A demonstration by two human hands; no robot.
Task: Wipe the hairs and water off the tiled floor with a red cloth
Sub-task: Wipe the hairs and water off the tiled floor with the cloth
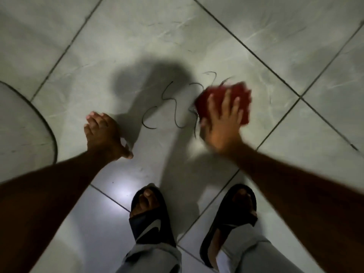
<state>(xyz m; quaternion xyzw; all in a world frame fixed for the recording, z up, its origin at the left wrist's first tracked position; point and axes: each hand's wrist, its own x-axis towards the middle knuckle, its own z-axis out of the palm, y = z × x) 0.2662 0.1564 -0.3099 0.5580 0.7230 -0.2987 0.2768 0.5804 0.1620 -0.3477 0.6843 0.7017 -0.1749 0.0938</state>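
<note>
A red cloth (239, 95) lies bunched on the pale tiled floor (137, 46), and my right hand (221, 123) presses flat on top of it with fingers spread. The hand and cloth are motion-blurred. Long dark hairs (167, 107) curl across the tile just left of the cloth, some touching its left edge. My left hand (105, 133) rests on the floor further left, fingers together, holding nothing. Water on the tiles is hard to make out.
My two feet in black slides (149, 213) (232, 219) stand at the bottom centre, below the hands. A curved white object with a dark rim (29, 125) sits at the left edge. Dark grout lines cross the floor diagonally.
</note>
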